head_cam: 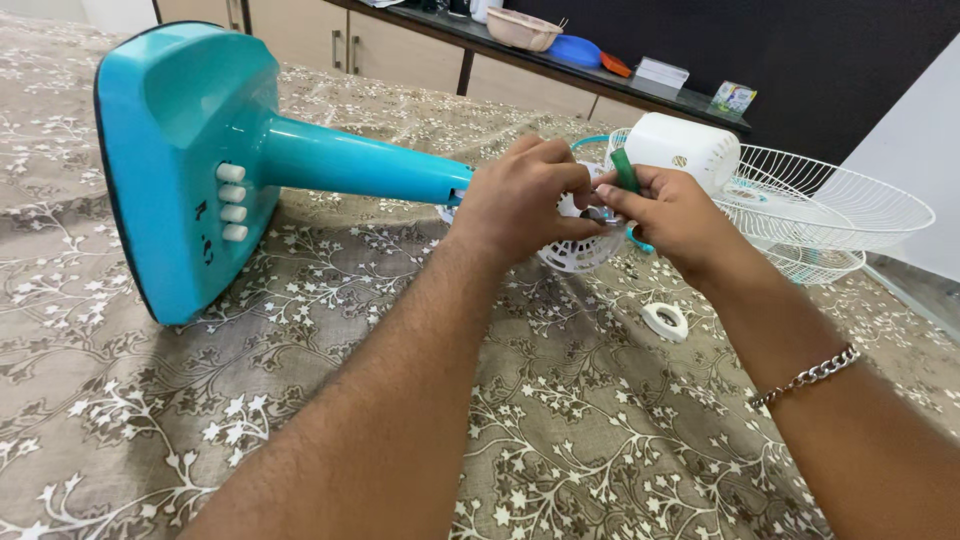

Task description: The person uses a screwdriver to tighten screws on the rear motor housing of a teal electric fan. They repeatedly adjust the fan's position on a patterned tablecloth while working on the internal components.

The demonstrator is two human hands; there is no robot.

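With the fan (200,160) lying down, the left hand (520,200) steadies its motor (585,250) while the right hand (675,215) pinches a green screwdriver (625,168), seemingly working a screw that calls for straight, firm turning.

Teal pedestal fan (300,160) lying on its side, white motor housing (585,250) perforated, green-handled screwdriver (625,170) upright at motor, tip hidden.

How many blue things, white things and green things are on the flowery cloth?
Blue: 1, the fan stand
White: 4, the motor cover, two wire guards, a small ring
Green: 1, the tool in the right hand
Total: 6
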